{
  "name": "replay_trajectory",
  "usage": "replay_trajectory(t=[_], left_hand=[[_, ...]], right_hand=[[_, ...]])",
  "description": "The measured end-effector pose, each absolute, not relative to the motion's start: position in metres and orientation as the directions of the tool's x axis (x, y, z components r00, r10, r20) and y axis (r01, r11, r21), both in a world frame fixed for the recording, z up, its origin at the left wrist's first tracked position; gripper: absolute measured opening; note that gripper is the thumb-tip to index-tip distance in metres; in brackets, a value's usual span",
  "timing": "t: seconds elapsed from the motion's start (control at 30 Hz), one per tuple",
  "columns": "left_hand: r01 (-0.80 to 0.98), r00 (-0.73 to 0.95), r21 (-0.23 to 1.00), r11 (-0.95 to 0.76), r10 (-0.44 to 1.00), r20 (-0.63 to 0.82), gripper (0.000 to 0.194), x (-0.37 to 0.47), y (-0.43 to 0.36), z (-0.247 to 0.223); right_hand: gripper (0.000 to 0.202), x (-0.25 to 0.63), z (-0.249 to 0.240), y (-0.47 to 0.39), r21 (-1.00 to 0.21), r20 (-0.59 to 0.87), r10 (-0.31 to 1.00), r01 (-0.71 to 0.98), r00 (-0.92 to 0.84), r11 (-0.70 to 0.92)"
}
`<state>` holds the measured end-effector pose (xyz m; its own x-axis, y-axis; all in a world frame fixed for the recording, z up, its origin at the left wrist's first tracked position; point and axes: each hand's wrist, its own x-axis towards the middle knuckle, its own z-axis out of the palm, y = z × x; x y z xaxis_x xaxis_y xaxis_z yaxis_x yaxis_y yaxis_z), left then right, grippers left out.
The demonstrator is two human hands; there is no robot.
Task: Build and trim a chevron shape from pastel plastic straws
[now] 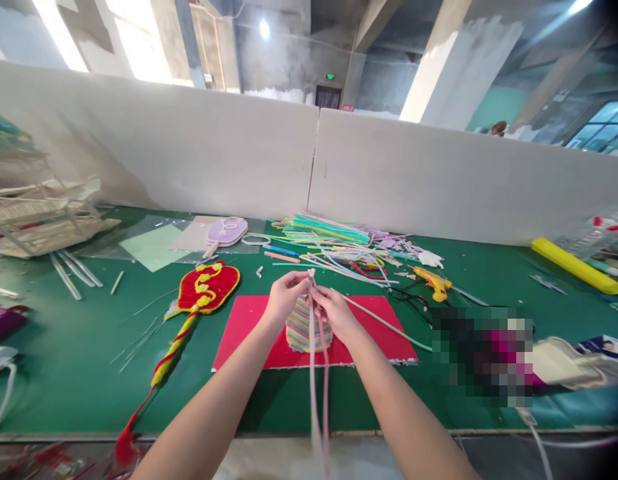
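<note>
My left hand (pixel 287 291) and my right hand (pixel 333 308) meet above a red board (pixel 383 330), fingers pinched round the top ends of pale pink and white fuzzy strips (pixel 313 373). The strips hang down past the table's front edge. Behind them, partly covered by my hands, a striped multicolour rounded piece (pixel 295 327) lies on the board. A red and yellow fan-shaped piece (pixel 189 287) with a wrapped handle and red tassel lies to the left. Which hand bears each strip is hard to make out.
A pile of coloured strips (pixel 329 230) lies at the back of the green table (pixel 153 413), near a lilac fan (pixel 227 231). A yellow glue gun (pixel 433 283) is at right. A rack (pixel 33 213) stands at far left, and a white partition (pixel 213 147) runs behind.
</note>
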<state>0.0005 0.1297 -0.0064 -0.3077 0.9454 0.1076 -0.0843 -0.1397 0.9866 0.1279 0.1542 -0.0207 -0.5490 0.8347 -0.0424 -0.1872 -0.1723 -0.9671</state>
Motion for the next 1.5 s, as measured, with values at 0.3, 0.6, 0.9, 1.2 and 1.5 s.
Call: replay_trajectory(t=[0.3, 0.6, 0.9, 1.2, 1.5], left_hand=[[-0.067, -0.139, 0.984, -0.165, 0.978, 0.154, 0.037, -0.022, 0.129, 0.014], [-0.027, -0.007, 0.975, -0.222, 0.975, 0.222, 0.034, -0.029, 0.128, 0.015], [0.199, 0.025, 0.910, -0.363, 0.930, 0.366, 0.028, -0.033, 0.125, 0.013], [0.483, 0.172, 0.781, -0.396, 0.918, 0.358, 0.019, -0.034, 0.118, 0.023], [0.423, 0.031, 0.904, 0.060, 0.996, -0.081, 0.018, -0.017, 0.117, 0.028]], right_hand=[[0.023, 0.155, 0.011, 0.160, -0.927, -0.140, 0.659, -0.137, -0.739, -0.350], [0.020, 0.166, 0.016, 0.157, -0.895, -0.165, 0.471, -0.069, -0.867, -0.441], [0.025, 0.165, 0.021, 0.159, -0.869, -0.219, 0.391, -0.004, -0.894, -0.495], [0.029, 0.174, 0.031, 0.161, -0.961, -0.277, 0.504, 0.221, -0.818, -0.169], [0.029, 0.181, 0.037, 0.156, -0.502, 0.059, 0.752, 0.632, -0.656, 0.591]])
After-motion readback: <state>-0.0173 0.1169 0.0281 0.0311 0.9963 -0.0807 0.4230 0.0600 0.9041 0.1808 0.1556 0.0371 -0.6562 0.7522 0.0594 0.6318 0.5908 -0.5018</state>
